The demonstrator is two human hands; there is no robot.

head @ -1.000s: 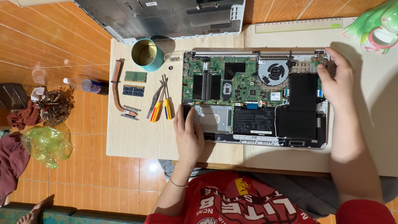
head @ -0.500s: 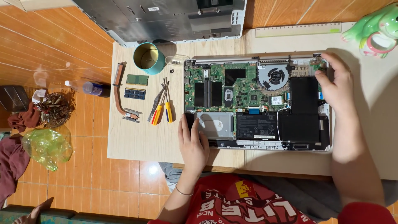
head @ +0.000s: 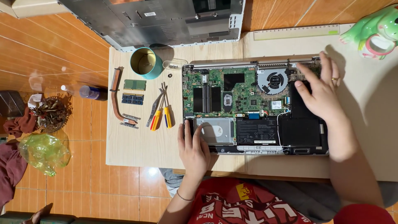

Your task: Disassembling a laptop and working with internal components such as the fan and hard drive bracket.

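An opened laptop base lies on the pale wooden table, its green circuit board, round fan and silver drive exposed. My left hand rests flat on the laptop's near left corner, fingers spread, touching the silver drive. My right hand lies on the far right part of the base, fingers spread over the black battery area beside the fan. Neither hand holds anything.
Left of the laptop lie yellow-handled screwdrivers and tweezers, two memory sticks, a copper heat pipe and a teal cup. The removed grey cover sits at the back. A ruler and a green frog figure stand back right.
My right hand has slid inward from the laptop's far right corner toward the fan. My left hand has shifted slightly nearer on the drive corner. The view has moved a little.
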